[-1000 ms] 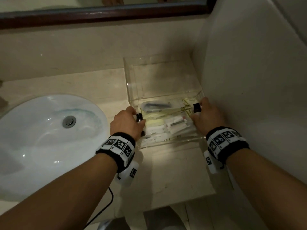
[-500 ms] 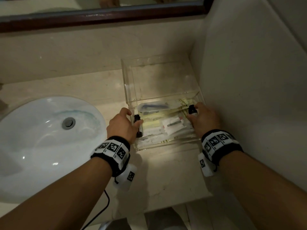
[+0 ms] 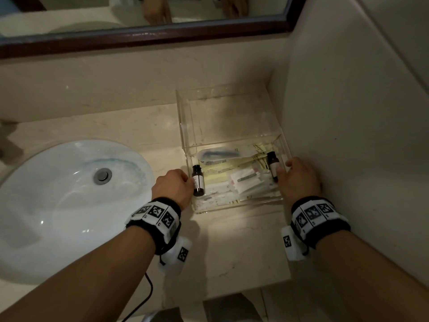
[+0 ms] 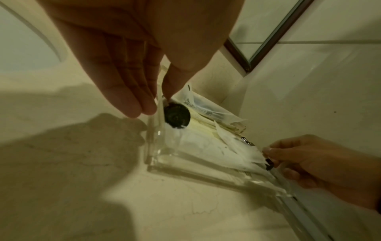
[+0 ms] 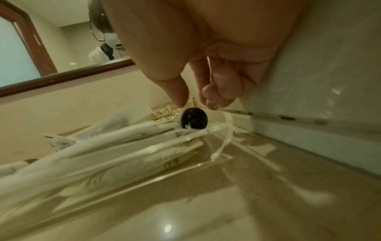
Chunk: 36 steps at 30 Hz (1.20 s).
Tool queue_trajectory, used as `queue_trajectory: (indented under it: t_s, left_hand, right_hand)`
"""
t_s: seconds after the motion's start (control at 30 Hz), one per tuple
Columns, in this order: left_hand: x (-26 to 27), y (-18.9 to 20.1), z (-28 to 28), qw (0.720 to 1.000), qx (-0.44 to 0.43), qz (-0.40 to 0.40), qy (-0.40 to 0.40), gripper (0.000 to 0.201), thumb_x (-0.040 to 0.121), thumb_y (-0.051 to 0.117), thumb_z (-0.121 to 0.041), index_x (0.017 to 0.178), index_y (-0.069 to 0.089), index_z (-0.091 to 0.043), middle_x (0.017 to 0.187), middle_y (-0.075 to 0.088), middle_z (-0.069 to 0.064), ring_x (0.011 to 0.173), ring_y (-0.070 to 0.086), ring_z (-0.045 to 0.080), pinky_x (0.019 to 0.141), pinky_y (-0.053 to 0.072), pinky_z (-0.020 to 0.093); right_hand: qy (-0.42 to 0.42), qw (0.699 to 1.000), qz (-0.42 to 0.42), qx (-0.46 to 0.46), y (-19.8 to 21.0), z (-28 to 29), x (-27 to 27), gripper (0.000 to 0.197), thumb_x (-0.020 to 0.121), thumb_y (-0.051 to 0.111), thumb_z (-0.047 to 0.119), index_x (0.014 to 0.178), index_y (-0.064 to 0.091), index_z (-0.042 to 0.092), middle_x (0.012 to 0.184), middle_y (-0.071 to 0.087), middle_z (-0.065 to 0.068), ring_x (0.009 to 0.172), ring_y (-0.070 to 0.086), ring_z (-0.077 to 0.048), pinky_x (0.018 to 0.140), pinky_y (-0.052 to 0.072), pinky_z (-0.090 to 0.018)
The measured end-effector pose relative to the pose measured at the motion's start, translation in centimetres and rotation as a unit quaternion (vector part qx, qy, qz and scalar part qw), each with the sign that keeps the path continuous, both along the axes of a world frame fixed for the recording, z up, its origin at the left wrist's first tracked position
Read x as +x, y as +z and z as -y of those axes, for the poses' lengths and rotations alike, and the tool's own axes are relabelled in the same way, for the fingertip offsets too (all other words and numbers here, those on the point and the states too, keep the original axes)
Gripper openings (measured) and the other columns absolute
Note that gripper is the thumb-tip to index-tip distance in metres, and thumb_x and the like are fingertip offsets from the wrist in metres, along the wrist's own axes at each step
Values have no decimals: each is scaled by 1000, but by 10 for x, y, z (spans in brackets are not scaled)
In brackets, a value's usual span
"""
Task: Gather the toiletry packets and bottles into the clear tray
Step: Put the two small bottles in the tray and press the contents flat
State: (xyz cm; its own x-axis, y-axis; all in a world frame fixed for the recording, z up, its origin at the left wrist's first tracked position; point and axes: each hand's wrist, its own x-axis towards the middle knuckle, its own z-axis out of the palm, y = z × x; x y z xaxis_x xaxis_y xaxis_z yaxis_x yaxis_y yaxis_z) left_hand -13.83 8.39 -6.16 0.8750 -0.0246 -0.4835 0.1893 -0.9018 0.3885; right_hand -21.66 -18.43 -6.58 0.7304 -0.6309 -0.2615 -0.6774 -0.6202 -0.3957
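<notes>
Since a second ago both hands and the tray have slid back toward the counter's front edge. Counter (image 3: 243,252) carries a white sink (image 3: 58,205) on the left, wall on the right. Clear tray (image 3: 234,206) sits near the wall, holding white packets (image 3: 246,182) and two dark bottles. Left hand (image 3: 173,189) pinches the tray's left wall, thumb inside by the left bottle (image 3: 198,183). Right hand (image 3: 299,180) grips the right wall beside the right bottle (image 3: 272,165).
</notes>
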Motion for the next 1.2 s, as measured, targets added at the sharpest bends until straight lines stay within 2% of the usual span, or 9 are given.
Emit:
queue_trajectory:
  t_s: [0.07,0.17,0.3,0.4,0.5,0.63,0.83,1.03,1.2]
  left_hand:
    - [-2,2,0,1000,6,19,-6,26,97,53,-36,109,68,-19,102,72,9,95,64,31,82,52,35]
    - [-6,6,5,991,-35,130,-12,32,97,54,-35,121,58,-14,116,63,9,102,60,31,82,46,35]
    - [-10,12,23,959,-108,228,-132,58,92,57,-49,137,49,-14,142,47,10,129,42,29,109,38,43]
    - [-10,12,39,949,-97,194,-226,81,86,42,-72,149,37,-21,159,30,5,145,25,26,119,25,47]
    - [-9,5,49,949,-68,147,-269,91,81,24,-82,156,26,-30,165,18,-1,152,12,25,122,13,46]
    - [-8,-8,56,950,-27,91,-298,86,83,22,-84,157,9,-44,168,0,-11,153,-8,17,123,1,50]
    - [-4,-20,60,929,57,38,-363,104,75,32,-90,155,-17,-43,165,-22,-9,150,-26,21,121,-8,55]
    - [1,-23,60,912,99,21,-398,104,80,31,-88,151,-29,-40,160,-37,-5,147,-33,24,120,-9,57]
    - [1,-24,60,908,106,18,-404,103,82,31,-86,151,-29,-39,160,-36,-4,147,-32,25,121,-7,56]
  right_hand:
    - [6,1000,9,-15,1,-3,-2,39,94,53,37,121,57,9,120,59,-15,106,57,-34,85,47,-39]
    - [66,990,111,-55,6,-14,0,44,91,58,38,123,56,7,122,55,-15,108,53,-34,89,44,-40]
    - [212,960,149,-106,10,-31,11,66,86,47,57,134,50,13,143,47,-9,134,37,-32,107,36,-49]
    - [285,948,84,-114,6,-40,14,74,87,34,69,147,35,26,159,26,2,149,10,-24,114,25,-55]
    - [312,943,40,-105,-1,-44,14,72,89,21,71,153,18,37,163,9,9,150,-7,-21,116,14,-54]
    - [323,940,-25,-102,-9,-46,17,73,85,8,72,152,2,44,164,-3,10,149,-15,-24,119,4,-52]
    - [326,936,-88,-99,-30,-44,16,70,90,13,73,146,-21,48,159,-24,14,147,-23,-22,116,-15,-55]
    - [327,934,-106,-100,-35,-45,18,69,90,8,71,143,-28,47,156,-32,15,145,-28,-22,113,-17,-58]
    - [324,936,-106,-90,-36,-47,19,67,90,10,71,140,-30,50,157,-30,16,145,-29,-21,112,-20,-57]
